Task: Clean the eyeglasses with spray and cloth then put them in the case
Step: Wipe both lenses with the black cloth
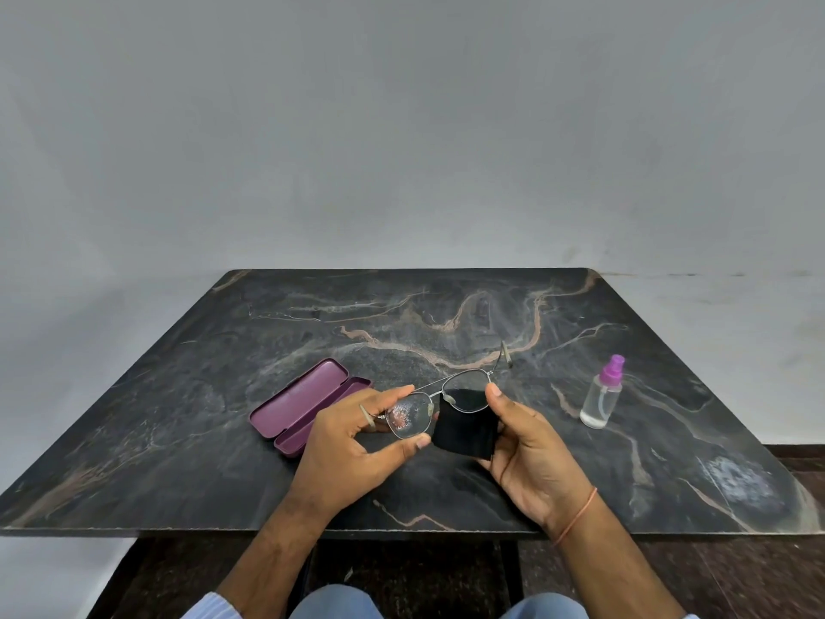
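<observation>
- I have the eyeglasses (439,397) held up over the middle of the bench (312,314), clear of its surface, long axis running from lower left to upper right across my view.
- My left hand (357,444) has its fingers (404,391) clamped on the left lens rim, index on top and thumb below; that lens is speckled with spray droplets.
- My right hand (531,449) has its fingers closed on the black cloth (466,433), thumb pressing it against the right lens from my side.
- The relation that matters: the wet lens lies just left of the cloth, nearly touching its edge, so I judge the coming move is a short slide of the cloth leftward along the frame. The right hand is the one to make it.
- One temple arm sticks out beyond the far right end, pointing away from me.
- The purple eyeglass case (299,406) lies open on the bench just left of my left hand, with nothing inside either half.
- The spray bottle (602,395) with its purple nozzle stands upright well to the right, part-filled with clear liquid.
</observation>
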The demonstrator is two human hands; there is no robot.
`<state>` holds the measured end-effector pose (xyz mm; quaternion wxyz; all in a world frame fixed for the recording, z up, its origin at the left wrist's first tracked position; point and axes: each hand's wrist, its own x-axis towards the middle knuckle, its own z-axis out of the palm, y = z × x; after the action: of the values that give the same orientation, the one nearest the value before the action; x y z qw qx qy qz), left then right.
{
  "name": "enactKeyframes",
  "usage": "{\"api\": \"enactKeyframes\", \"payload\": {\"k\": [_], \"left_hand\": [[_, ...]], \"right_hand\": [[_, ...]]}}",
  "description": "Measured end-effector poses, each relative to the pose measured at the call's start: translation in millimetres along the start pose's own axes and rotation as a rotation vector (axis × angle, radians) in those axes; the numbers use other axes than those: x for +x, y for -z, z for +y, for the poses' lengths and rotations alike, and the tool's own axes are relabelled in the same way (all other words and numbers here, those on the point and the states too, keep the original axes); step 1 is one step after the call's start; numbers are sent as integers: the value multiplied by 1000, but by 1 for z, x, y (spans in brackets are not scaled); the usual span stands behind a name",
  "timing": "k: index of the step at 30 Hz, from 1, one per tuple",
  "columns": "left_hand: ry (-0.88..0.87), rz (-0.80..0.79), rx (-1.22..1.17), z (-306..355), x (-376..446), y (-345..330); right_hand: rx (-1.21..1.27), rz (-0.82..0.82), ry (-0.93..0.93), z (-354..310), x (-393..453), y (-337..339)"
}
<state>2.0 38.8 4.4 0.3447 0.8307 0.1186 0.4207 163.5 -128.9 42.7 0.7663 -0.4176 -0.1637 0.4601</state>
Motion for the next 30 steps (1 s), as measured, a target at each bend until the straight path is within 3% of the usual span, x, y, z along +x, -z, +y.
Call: {"api": "enactKeyframes", "payload": {"k": [11, 23, 30], "left_hand": [[-10, 28, 29, -1, 0, -1], [13, -31, -31, 0, 0, 0], [34, -18, -38, 2, 0, 0]], "right_hand": [[3, 162, 128, 8, 7, 3], [56, -48, -10, 3, 2, 7], [32, 29, 66, 3, 4, 5]]}}
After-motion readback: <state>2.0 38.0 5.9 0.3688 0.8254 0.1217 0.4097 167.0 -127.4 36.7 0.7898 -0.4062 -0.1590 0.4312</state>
